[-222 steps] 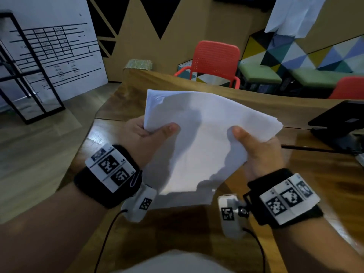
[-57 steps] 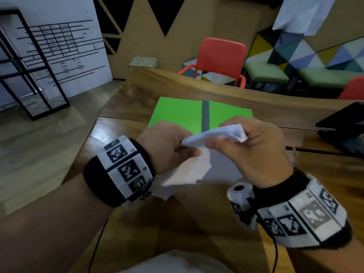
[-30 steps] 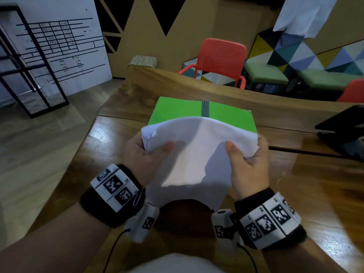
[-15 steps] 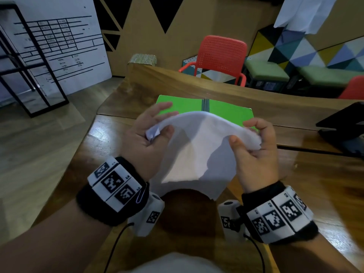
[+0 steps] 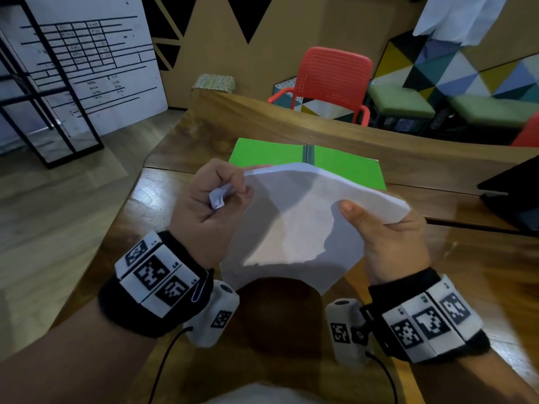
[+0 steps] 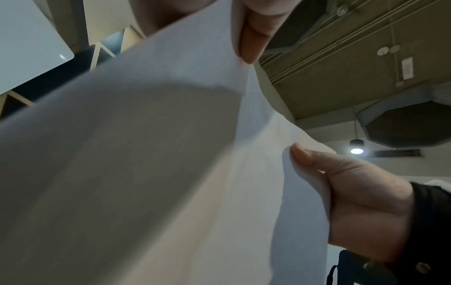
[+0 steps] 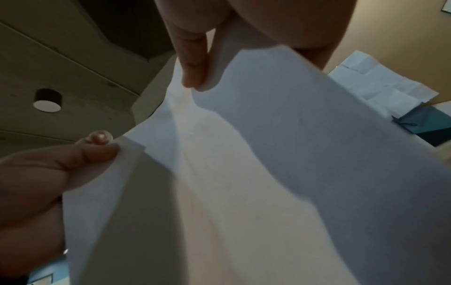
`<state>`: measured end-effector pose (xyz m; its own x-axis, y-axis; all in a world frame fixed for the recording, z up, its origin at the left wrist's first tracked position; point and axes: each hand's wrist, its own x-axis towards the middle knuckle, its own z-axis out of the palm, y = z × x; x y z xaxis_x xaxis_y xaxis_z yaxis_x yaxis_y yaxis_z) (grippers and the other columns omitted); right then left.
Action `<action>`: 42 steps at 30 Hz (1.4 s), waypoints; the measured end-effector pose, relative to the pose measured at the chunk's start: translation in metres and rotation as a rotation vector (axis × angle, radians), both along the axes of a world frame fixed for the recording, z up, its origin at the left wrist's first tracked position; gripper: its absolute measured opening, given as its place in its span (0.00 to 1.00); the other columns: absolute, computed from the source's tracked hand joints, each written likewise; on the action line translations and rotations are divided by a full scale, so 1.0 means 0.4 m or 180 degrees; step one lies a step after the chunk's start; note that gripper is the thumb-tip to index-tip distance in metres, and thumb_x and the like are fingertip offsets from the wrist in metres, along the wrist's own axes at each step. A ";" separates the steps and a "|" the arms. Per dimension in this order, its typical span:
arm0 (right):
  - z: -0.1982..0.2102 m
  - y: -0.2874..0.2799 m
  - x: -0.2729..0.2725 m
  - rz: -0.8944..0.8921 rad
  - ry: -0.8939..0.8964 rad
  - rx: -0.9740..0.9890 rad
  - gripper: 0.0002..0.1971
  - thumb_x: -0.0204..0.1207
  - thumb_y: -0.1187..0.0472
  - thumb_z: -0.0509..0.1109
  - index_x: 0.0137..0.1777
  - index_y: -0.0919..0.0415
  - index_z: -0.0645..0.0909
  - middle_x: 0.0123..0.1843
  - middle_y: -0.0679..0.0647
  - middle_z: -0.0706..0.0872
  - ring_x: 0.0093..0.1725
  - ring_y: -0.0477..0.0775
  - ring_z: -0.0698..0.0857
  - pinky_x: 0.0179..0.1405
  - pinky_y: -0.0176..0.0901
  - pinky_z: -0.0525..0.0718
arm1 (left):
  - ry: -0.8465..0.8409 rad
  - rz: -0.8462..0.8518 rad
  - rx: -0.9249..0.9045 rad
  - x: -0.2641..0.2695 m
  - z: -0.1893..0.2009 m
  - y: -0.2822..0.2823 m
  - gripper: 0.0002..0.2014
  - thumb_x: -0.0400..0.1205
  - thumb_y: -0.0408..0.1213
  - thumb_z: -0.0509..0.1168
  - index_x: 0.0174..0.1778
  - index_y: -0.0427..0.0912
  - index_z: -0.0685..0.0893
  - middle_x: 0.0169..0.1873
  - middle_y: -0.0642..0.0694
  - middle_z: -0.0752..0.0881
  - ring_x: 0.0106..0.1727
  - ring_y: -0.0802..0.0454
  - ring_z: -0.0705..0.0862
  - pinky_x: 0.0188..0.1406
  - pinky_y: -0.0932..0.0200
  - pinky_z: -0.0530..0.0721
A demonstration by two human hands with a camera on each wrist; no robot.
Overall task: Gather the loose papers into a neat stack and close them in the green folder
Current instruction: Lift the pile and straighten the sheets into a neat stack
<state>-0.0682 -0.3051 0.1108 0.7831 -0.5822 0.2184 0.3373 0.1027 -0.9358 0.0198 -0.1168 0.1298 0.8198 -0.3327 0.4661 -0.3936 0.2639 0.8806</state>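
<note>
**Head view: papers in both hands, folder straight ahead**

Head view, nearest first: left hand point(image 5: 210, 205) at the left edge of the papers point(image 5: 294, 225), fingers curled tight round a crumpled corner. Right hand point(image 5: 390, 240) at the right edge, thumb on top, fingers underneath, pinching the sheets. Between the two, papers held up off the wooden surface point(image 5: 466, 272), sagging in the middle, edges ragged and not yet squared.

Seen from the left wrist: papers point(image 6: 171, 173) filling the frame, right hand point(image 6: 361, 202) clamped on their far side. Seen from the right wrist: papers point(image 7: 268, 173) again, left hand point(image 7: 48, 173) nipping the opposite edge.

Just beyond the hands, directly ahead: green folder point(image 5: 309, 161), lying open and flat, spine running away from the body, long axis across from left to right. Near edge hidden behind the raised sheets. Spine slightly left of midway between the hands; right flap closer to the right hand.

Judged next: square the edges, then forward and down onto one flap, most likely the right one. Risk: crumpled corner catching and skewing the stack.
</note>
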 end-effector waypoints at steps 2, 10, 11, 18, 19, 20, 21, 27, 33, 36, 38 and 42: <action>-0.015 0.008 0.008 -0.0086 0.0135 0.0050 0.28 0.39 0.42 0.86 0.38 0.59 0.90 0.36 0.51 0.93 0.37 0.52 0.89 0.40 0.43 0.88 | 0.0086 0.0159 0.0071 0.009 -0.017 -0.008 0.14 0.71 0.33 0.64 0.30 0.61 0.81 0.27 0.56 0.78 0.28 0.56 0.74 0.27 0.65 0.73; -0.039 -0.011 0.019 -0.0164 0.0103 -0.0140 0.23 0.46 0.43 0.84 0.40 0.54 0.91 0.40 0.48 0.93 0.42 0.51 0.90 0.45 0.42 0.87 | -0.0038 0.0169 -0.0015 0.024 -0.061 -0.019 0.09 0.71 0.40 0.64 0.35 0.63 0.79 0.27 0.56 0.78 0.27 0.56 0.73 0.26 0.65 0.73; -0.046 -0.013 0.022 -0.0081 0.0142 -0.0164 0.19 0.48 0.46 0.83 0.40 0.51 0.91 0.41 0.47 0.93 0.43 0.49 0.90 0.44 0.40 0.87 | -0.0070 0.0171 -0.0022 0.027 -0.070 -0.022 0.12 0.71 0.39 0.65 0.40 0.66 0.80 0.30 0.57 0.82 0.29 0.57 0.77 0.29 0.66 0.76; -0.166 -0.040 0.049 0.0077 0.0755 0.0118 0.22 0.43 0.50 0.86 0.40 0.53 0.87 0.35 0.38 0.92 0.40 0.37 0.89 0.40 0.37 0.89 | 0.1008 0.0683 0.1145 0.047 -0.202 -0.041 0.05 0.67 0.44 0.71 0.34 0.55 0.81 0.26 0.64 0.88 0.31 0.76 0.84 0.27 0.80 0.78; -0.177 -0.043 0.055 0.0076 0.0828 0.0293 0.22 0.46 0.55 0.86 0.42 0.56 0.86 0.36 0.42 0.93 0.42 0.45 0.90 0.42 0.40 0.90 | 0.1228 0.0703 0.1196 0.049 -0.222 -0.046 0.06 0.66 0.43 0.73 0.31 0.53 0.81 0.24 0.60 0.88 0.29 0.70 0.85 0.26 0.76 0.79; -0.188 -0.049 0.062 0.0103 0.0894 0.0391 0.17 0.52 0.65 0.85 0.42 0.58 0.85 0.35 0.46 0.93 0.43 0.53 0.89 0.42 0.42 0.89 | 0.1443 0.0722 0.1187 0.055 -0.241 -0.050 0.07 0.64 0.43 0.73 0.29 0.50 0.81 0.23 0.58 0.88 0.29 0.66 0.85 0.27 0.69 0.81; -0.194 -0.052 0.065 0.0103 0.0993 0.0397 0.14 0.58 0.74 0.80 0.41 0.59 0.84 0.33 0.47 0.93 0.44 0.58 0.88 0.43 0.45 0.89 | 0.1605 0.0771 0.1149 0.061 -0.258 -0.050 0.08 0.60 0.45 0.74 0.28 0.48 0.82 0.22 0.59 0.88 0.32 0.61 0.85 0.31 0.61 0.83; -0.205 -0.103 0.116 0.0066 0.1071 0.0306 0.34 0.30 0.45 0.89 0.38 0.63 0.88 0.36 0.50 0.93 0.40 0.52 0.91 0.40 0.44 0.89 | 0.1660 0.0556 0.1633 0.176 -0.236 -0.100 0.14 0.67 0.41 0.76 0.20 0.40 0.82 0.13 0.54 0.84 0.21 0.63 0.81 0.27 0.62 0.84; -0.218 -0.182 0.195 0.0445 0.1279 0.0010 0.21 0.59 0.80 0.77 0.51 0.65 0.80 0.32 0.41 0.92 0.33 0.36 0.88 0.34 0.30 0.84 | 0.2052 0.0201 0.1100 0.360 -0.198 -0.211 0.07 0.54 0.38 0.74 0.26 0.43 0.89 0.27 0.47 0.91 0.33 0.50 0.86 0.45 0.48 0.83; -0.238 -0.214 0.217 0.0758 0.1437 0.0374 0.26 0.54 0.84 0.73 0.53 0.68 0.79 0.35 0.50 0.93 0.36 0.44 0.91 0.33 0.34 0.86 | 0.2152 -0.0057 0.1045 0.439 -0.201 -0.262 0.20 0.54 0.34 0.75 0.43 0.35 0.88 0.28 0.49 0.90 0.31 0.52 0.86 0.49 0.50 0.82; -0.248 -0.240 0.232 0.0837 0.1461 0.0640 0.24 0.61 0.88 0.67 0.56 0.71 0.78 0.37 0.55 0.93 0.38 0.50 0.91 0.34 0.35 0.87 | 0.2270 -0.0282 0.1278 0.479 -0.223 -0.279 0.18 0.58 0.34 0.78 0.42 0.36 0.86 0.29 0.43 0.90 0.30 0.49 0.86 0.43 0.52 0.83; -0.278 -0.289 0.257 0.0602 0.1784 0.0337 0.20 0.68 0.89 0.62 0.49 0.66 0.81 0.33 0.51 0.92 0.34 0.47 0.90 0.34 0.36 0.88 | 0.2327 0.0049 0.2577 0.563 -0.260 -0.281 0.17 0.75 0.59 0.63 0.37 0.47 0.79 0.38 0.43 0.84 0.38 0.48 0.83 0.38 0.60 0.79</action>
